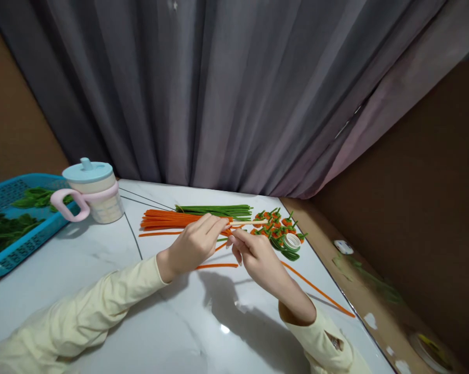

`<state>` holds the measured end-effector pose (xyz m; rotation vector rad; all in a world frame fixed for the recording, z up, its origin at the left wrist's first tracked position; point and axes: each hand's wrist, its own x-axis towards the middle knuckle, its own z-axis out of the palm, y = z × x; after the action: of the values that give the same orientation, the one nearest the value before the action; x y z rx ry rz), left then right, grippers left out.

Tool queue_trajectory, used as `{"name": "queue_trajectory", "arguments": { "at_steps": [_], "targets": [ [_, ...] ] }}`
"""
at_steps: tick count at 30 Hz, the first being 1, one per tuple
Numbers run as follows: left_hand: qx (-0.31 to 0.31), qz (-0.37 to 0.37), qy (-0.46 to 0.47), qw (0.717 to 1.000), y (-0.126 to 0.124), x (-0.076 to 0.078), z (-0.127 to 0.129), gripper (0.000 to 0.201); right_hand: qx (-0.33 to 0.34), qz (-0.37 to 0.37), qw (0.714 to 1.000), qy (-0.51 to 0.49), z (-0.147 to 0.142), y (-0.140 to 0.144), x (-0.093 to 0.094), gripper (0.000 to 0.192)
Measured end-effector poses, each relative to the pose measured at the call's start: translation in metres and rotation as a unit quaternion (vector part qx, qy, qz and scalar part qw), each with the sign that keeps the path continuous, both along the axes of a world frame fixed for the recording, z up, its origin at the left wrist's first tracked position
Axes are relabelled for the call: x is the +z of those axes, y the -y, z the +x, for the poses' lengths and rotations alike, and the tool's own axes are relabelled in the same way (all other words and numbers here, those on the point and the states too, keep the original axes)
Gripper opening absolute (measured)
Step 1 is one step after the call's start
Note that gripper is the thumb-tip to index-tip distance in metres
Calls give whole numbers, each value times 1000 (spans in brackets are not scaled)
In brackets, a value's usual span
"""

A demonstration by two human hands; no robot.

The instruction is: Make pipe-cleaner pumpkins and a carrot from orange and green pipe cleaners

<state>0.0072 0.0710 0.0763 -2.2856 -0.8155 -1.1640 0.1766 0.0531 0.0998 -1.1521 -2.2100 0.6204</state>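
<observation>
My left hand is closed around a thin pale wooden stick, whose free end points right. Close beside it, my right hand pinches an orange pipe cleaner at the stick. The fingertips partly hide how the two meet. A long orange pipe cleaner slants down to the right behind my right forearm. Another orange strand shows below my left fingers. Behind my left hand lies a thick bundle of orange pipe cleaners, with a bundle of green pipe cleaners beyond it.
Several small orange shapes with green stems cluster right of the hands, beside green loops and a white roll. At left stand a lidded cup with a pink handle and a blue basket holding green pieces. A grey curtain hangs behind.
</observation>
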Motion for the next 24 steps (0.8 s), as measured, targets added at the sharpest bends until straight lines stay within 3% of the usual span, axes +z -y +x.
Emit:
{"name": "queue_trajectory", "arguments": {
  "at_steps": [2, 5, 7, 9, 12, 16, 20, 22, 24],
  "targets": [
    [-6, -35, -25, 999, 0, 0, 0, 27, -7, 153, 982, 114, 6, -1, 2, 21],
    [-43, -130, -48, 989, 1, 4, 0, 25, 1, 345, 910, 232, 14, -6, 3, 28],
    [-75, -173, -34, 982, 2, 8, -1, 23, 1, 405, 877, 259, 18, -9, 4, 29],
    [-106, -195, -2, 975, 3, 12, -1, 26, -7, 417, 872, 257, 20, -12, 4, 29],
    [-144, -210, 42, 966, 5, 18, -1, 26, -16, 344, 913, 219, 20, -13, 2, 27],
    [-165, -218, 58, 960, 7, 20, -1, 26, -18, 131, 983, 127, 18, -10, 4, 22],
    [-161, -244, 73, 953, 8, 21, -3, 25, 27, -43, 998, 40, 17, -11, 10, 21],
    [-156, -269, 85, 946, 8, 23, -3, 23, 33, -62, 997, 18, 17, -13, 11, 21],
    [-152, -306, 94, 935, 8, 26, -3, 22, 28, -29, 999, 13, 17, -15, 9, 20]
  ]
}}
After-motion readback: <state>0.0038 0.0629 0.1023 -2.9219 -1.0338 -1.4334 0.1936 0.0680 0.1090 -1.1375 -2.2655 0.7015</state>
